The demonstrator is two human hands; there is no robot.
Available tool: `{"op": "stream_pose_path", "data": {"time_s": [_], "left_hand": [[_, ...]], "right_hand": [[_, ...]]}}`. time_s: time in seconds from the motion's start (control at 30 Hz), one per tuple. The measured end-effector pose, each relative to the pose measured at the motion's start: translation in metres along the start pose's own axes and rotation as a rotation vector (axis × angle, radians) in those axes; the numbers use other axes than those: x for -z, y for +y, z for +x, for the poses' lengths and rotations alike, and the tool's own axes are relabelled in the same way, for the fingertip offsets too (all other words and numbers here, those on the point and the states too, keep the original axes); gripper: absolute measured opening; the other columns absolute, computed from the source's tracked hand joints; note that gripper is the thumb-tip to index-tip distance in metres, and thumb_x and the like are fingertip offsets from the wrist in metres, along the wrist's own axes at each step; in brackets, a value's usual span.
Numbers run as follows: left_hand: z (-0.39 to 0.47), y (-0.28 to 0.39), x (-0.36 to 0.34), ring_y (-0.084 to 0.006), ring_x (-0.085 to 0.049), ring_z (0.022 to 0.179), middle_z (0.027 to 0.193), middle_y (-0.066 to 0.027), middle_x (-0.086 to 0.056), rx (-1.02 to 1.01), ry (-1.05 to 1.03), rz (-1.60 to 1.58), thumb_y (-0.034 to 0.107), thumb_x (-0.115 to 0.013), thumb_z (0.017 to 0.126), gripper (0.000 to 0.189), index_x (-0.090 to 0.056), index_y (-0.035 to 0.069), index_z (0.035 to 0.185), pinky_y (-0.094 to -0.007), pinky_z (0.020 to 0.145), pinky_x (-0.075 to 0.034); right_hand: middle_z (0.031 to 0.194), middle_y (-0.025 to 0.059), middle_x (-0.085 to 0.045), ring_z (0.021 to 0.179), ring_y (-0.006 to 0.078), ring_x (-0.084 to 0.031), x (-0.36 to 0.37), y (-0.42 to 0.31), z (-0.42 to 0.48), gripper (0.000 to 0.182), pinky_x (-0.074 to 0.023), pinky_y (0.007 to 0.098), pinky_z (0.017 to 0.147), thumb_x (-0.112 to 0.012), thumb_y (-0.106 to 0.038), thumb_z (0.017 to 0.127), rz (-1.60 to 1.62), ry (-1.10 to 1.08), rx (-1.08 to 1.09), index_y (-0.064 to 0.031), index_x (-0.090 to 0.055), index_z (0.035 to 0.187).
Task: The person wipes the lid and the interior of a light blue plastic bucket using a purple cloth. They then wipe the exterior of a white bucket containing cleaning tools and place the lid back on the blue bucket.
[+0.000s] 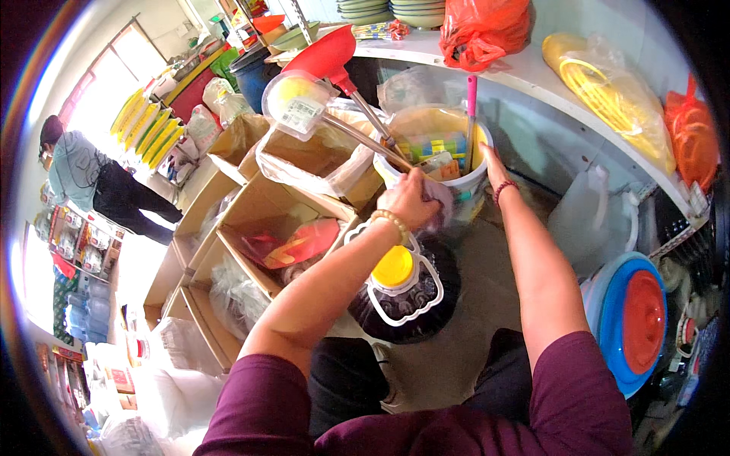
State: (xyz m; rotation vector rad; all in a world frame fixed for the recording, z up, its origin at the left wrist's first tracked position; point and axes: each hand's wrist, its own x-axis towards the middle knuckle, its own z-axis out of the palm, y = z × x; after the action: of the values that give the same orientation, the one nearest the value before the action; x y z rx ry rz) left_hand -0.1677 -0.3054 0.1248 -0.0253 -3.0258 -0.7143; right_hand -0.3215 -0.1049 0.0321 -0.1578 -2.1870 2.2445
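Note:
My left hand (pixel 412 200) presses against the near side of a white bucket (pixel 480 181), fingers curled around a blurred pinkish cloth (pixel 446 196). On the bucket's right rim, my right hand (pixel 495 166) grips the edge. Inside the bucket are colourful packets (pixel 436 149) and a pink-handled tool (pixel 471 105). A red plunger (pixel 325 51) with a metal handle leans out of it to the left, beside a plastic-wrapped, long-handled tool (pixel 299 105) bearing a label. Below my left forearm stands a large dark jar (pixel 442 305) with a yellow lid (pixel 393 265) and white carrying handle.
Open cardboard boxes (pixel 259 214) crowd the left side. A white shelf (pixel 513 69) curves above, bearing a red plastic bag (pixel 485 28) and yellow wrapped goods (pixel 610 94). Blue and red basins (pixel 633 322) stand at right. Another person (pixel 94 171) bends at far left.

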Motion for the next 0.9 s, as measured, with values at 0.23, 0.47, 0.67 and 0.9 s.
{"op": "stream_pose_path", "data": {"time_s": [0.23,0.47,0.67,0.9], "left_hand": [[0.004,0.050,-0.049,-0.0357,-0.052,0.105,0.115,-0.0232,-0.052,-0.303,0.183,-0.477,0.028,-0.070,0.069,0.060,-0.046,0.002,0.117,-0.0405,0.088,-0.044],[-0.002,0.071,-0.031,-0.0336,-0.058,0.098,0.109,-0.0216,-0.058,-0.350,0.108,-0.532,0.025,-0.061,0.080,0.048,-0.048,0.003,0.120,-0.0400,0.085,-0.046],[0.037,-0.092,-0.011,-0.0404,-0.052,0.101,0.115,-0.0241,-0.048,0.239,0.589,-0.257,0.026,-0.059,0.077,0.053,-0.040,0.003,0.121,-0.0480,0.081,-0.047],[0.097,-0.123,-0.056,-0.0396,-0.046,0.111,0.134,-0.0160,-0.039,0.701,-0.059,-1.343,0.048,-0.065,0.076,0.080,-0.026,0.015,0.137,-0.0589,0.073,-0.049]], "right_hand": [[0.126,0.0102,-0.049,0.114,0.0254,-0.047,0.056,0.000,-0.103,0.068,-0.0399,0.0414,0.090,-0.036,-0.061,0.084,0.677,-0.333,-0.304,-0.0102,-0.044,0.128],[0.113,0.0093,-0.059,0.101,0.0270,-0.057,0.099,0.003,-0.153,0.056,-0.0483,0.0412,0.078,-0.040,-0.054,0.089,0.802,-0.260,-0.165,-0.0099,-0.049,0.123],[0.114,0.0086,-0.057,0.102,0.0223,-0.053,0.051,-0.027,-0.123,0.043,-0.0440,0.0357,0.086,-0.058,-0.035,0.084,0.236,-0.061,0.263,-0.0035,-0.055,0.113],[0.118,0.0101,-0.052,0.108,0.0311,-0.047,-0.072,-0.054,-0.156,0.035,-0.0389,0.0415,0.090,-0.069,-0.025,0.071,-0.944,0.133,0.828,-0.0083,-0.058,0.099]]}}
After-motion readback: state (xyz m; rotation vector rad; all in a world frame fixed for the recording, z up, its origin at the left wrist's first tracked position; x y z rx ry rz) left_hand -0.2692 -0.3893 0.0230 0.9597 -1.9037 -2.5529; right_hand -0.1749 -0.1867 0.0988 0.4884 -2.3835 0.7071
